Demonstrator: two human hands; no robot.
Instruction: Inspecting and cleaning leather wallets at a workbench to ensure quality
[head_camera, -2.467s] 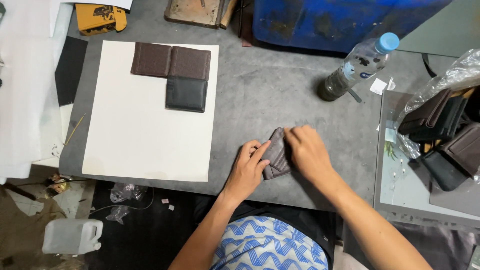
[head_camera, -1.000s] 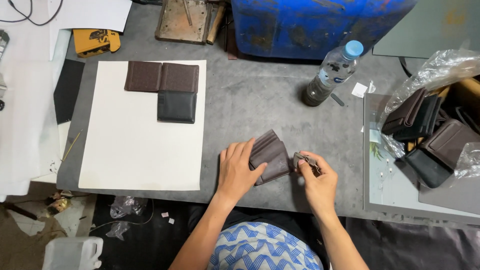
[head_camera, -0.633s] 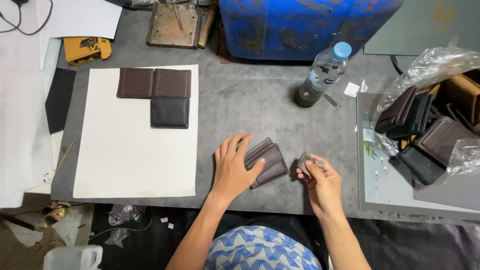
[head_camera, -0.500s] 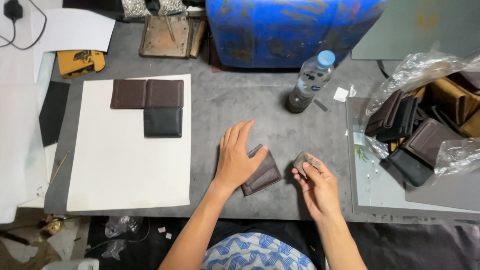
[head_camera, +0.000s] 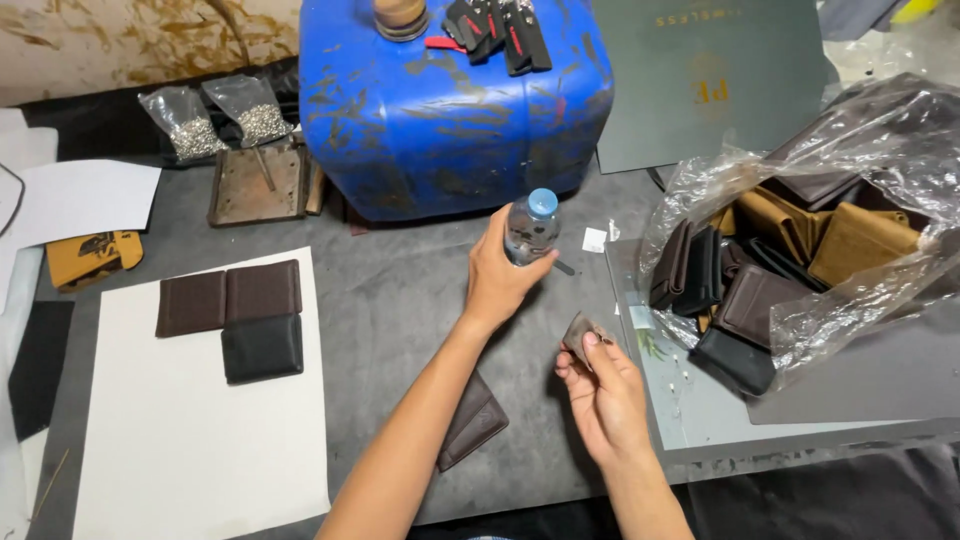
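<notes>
Your left hand (head_camera: 500, 275) grips a clear glossy plastic bottle (head_camera: 530, 232); at its 6 o'clock lies a matt brown leather wallet (head_camera: 472, 420) on rough grey felt-like matting (head_camera: 390, 310).

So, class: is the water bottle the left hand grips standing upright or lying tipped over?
Upright. The water bottle stands on the grey table with its blue cap on top, and the left hand wraps around its side.

Grey work table (head_camera: 400, 300), white sheet (head_camera: 190, 450) lying flat on it, blue canister (head_camera: 450, 110) at the back — brown wallet (head_camera: 475, 420) near the front edge, metal block (head_camera: 255, 185).
</notes>
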